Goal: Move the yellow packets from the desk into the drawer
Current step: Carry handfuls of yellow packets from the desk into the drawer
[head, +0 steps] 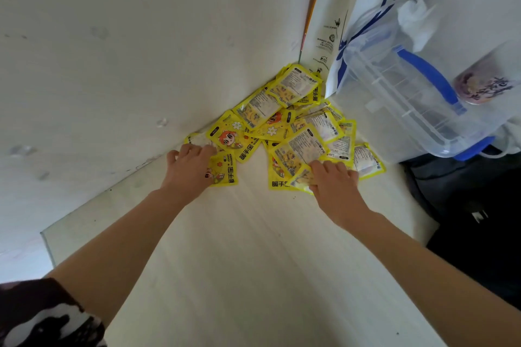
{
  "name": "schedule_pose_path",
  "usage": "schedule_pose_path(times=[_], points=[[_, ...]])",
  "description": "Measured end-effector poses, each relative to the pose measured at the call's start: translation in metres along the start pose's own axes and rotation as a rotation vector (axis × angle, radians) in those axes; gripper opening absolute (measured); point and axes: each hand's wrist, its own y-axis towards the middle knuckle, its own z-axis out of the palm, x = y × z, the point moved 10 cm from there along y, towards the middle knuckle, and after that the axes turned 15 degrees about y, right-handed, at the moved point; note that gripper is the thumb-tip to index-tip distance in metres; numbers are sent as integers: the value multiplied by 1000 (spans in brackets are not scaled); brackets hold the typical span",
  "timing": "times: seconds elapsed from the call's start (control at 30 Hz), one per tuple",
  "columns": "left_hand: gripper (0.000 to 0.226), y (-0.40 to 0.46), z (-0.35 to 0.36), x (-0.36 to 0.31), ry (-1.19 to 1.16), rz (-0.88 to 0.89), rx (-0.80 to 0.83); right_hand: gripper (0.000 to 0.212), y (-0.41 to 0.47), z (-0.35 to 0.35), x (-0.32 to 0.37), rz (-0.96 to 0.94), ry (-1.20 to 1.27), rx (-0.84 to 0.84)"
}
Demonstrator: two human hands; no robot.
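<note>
At the lower left a dark patterned sleeve [42,315] covers the upper part of the left arm, which reaches out over the pale worktop [239,262]. The left hand [189,166] lies palm down at the left end of the heap, its fingers bent over the edge of a packet near the wall [112,51]; whether it truly grips that packet or only rests on it is hard to tell from this angle. The yellow packets [284,124] lie in an overlapping pile in the far corner of the worktop, running along the wall and fanning toward the middle, some face up with a cartoon figure, some showing printed backs. The right hand [334,180] is on the near right part of the pile, fingers curled round a packet there. Behind the pile, a white paper bag [375,3] marked "coffee" stands upright in the corner. To its right a clear plastic container [408,98] with blue handles sits near the worktop's right edge, and dark things lie beyond that edge.
</note>
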Motion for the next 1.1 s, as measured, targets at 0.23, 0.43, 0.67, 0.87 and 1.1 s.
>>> schedule_pose_path(times=[0.23,0.43,0.67,0.87,1.1], points=[[62,4,6,4,77,24,67,61,49,5,31,-265,-59,133],[56,12,-24,-11,75,171,-105,54,73,3,30,-339,-88,119],[31,52,-44,-45,48,327,-160,69,73,0,28,-402,-31,35],[44,72,-35,-53,124,321,-120,51,70,-10,20,-323,7,12],[45,34,-26,-57,8,275,-132,46,52,-11,17,-269,-30,-4]])
